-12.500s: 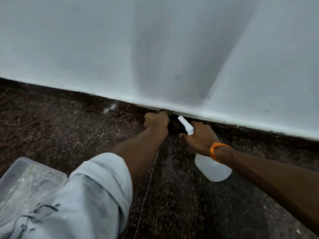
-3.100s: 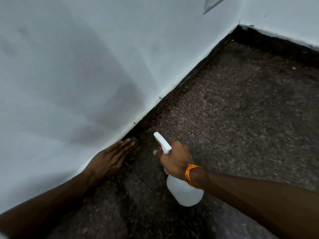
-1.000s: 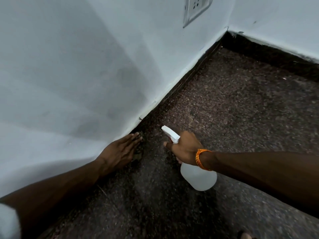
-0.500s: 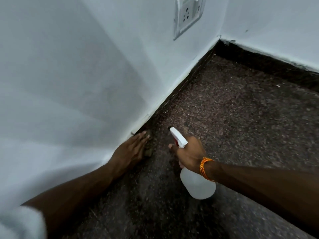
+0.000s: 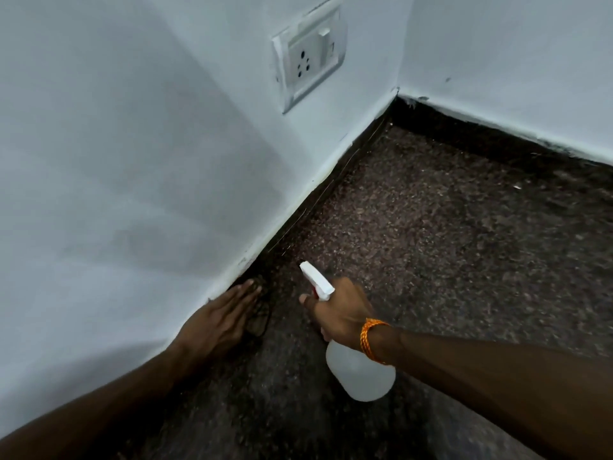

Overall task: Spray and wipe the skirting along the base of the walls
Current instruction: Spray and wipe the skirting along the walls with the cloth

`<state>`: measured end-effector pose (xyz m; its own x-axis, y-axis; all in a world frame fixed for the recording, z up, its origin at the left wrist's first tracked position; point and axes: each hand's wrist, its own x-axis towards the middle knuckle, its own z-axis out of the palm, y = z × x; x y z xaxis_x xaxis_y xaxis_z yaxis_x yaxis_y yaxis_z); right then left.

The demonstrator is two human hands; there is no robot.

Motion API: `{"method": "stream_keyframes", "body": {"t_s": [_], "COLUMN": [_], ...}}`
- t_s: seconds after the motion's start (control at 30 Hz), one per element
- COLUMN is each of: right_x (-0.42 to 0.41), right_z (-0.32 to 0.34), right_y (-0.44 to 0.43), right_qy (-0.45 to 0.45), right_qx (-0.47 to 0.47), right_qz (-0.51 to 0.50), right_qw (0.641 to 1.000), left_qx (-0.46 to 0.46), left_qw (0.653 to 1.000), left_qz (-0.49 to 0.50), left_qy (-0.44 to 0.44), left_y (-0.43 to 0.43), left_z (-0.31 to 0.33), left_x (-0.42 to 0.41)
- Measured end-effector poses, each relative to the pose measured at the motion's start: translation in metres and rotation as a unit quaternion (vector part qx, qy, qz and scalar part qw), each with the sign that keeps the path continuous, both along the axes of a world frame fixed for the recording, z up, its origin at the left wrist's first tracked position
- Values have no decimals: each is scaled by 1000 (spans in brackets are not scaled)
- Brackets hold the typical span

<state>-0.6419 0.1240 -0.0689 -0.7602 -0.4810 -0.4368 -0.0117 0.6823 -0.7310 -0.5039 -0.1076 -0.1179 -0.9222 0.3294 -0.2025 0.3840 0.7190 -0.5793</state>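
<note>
Our right hand (image 5: 338, 313) was curled round the neck of the spray bottle (image 5: 361, 373), one fingertip showing just below the nozzle (image 5: 313, 278), where the trigger sits. The trigger itself was mostly hidden behind our knuckles, so we could not tell whether it was squeezed. We held the bottle tilted with the nozzle aimed up and left. We judge this was so the mist would land on the dark skirting (image 5: 315, 200) just ahead of the wiping hand, not on the painted wall (image 5: 132, 161). An orange thread band (image 5: 371, 336) circled that wrist.

Our left hand (image 5: 219, 320) lay flat, fingers straight and together, pressing a dark cloth (image 5: 260, 322) into the foot of the wall. Only an edge of the cloth showed beside the fingers. A flat palm, we think, lets the cloth slide along the strip.

From the fingertips the skirting ran away to the corner, passing beneath a wall socket (image 5: 310, 58), then turned along the far wall. That stretch lay near the nozzle, not touching it. Whether the bottle rested on the speckled floor (image 5: 447, 244) we could not tell
</note>
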Motion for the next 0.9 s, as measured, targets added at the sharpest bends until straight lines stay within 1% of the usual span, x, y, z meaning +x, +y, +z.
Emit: {"method": "stream_keyframes", "body": {"t_s": [0.07, 0.1, 0.13, 0.17, 0.23, 0.27, 0.3, 0.33, 0.37, 0.4, 0.43, 0.47, 0.5, 0.53, 0.57, 0.6, 0.63, 0.67, 0.73, 0.8, 0.83, 0.87, 0.9], "right_x": [-12, -15, -19, -25, -39, -44, -46, -48, -47, -48, -47, -50, -55, -60, -66, -71, -78, -84, -96, -106, -111, -115, -120], "right_z": [5, 10, 15, 21, 35, 41, 45, 54, 63, 63, 64, 67, 74, 77, 81, 85, 87, 86, 77, 69, 64, 57, 50], "right_y": [4, 7, 11, 15, 20, 22, 27, 24, 25, 31, 39, 38, 31, 29, 27, 25, 23, 20, 19, 17, 14, 13, 11], "right_qy": [-2, -1, -1, 5, 18, 15, 9, 14, 18, 8, -14, -19, -3, 6, 13, 13, 18, 35, 75, 79, 76, 73, 71], "right_qx": [1, 7, 14, 28, 59, 66, 70, 74, 87, 92, 91, 88, 91, 93, 96, 99, 106, 115, 127, 102, 95, 91, 89], "right_qz": [25, 35, 45, 54, 75, 87, 98, 110, 116, 117, 117, 122, 129, 121, 113, 111, 107, 109, 122, 117, 119, 126, 134], "right_qw": [1000, 999, 999, 998, 995, 994, 993, 991, 989, 989, 989, 988, 987, 988, 989, 989, 988, 987, 981, 985, 985, 985, 984], "left_qx": [2, -5, -21, -29, -41, -59, -74, -53, -37, -54, -31, 10, 16, 2, -13, -64, -108, -113, -78, -27, -22, -45, -59], "left_qw": [997, 996, 995, 996, 999, 997, 993, 994, 996, 992, 986, 988, 991, 993, 996, 995, 986, 984, 992, 997, 999, 998, 997], "left_qz": [41, 57, 67, 58, 1, -47, -86, -58, -11, 18, 39, 30, 33, 42, 3, -67, -123, -114, -71, 4, -6, -20, -8], "left_qy": [-59, -75, -78, -59, -11, -3, -37, -72, -85, -113, -160, -154, -128, -113, -90, -34, -38, -73, -74, -77, -47, -32, -43], "left_y": [1, 2, 2, 3, 7, 5, 3, -1, 1, 9, 16, 15, 14, 20, 23, 22, 25, 26, 28, 23, 17, 13, 9], "left_z": [5, 8, 14, 21, 34, 39, 44, 50, 51, 50, 45, 40, 44, 47, 46, 39, 39, 39, 27, 28, 25, 16, 9], "left_x": [2, 0, -3, -10, -24, -33, -38, -39, -41, -49, -56, -62, -73, -85, -99, -110, -122, -134, -136, -128, -123, -115, -106]}}
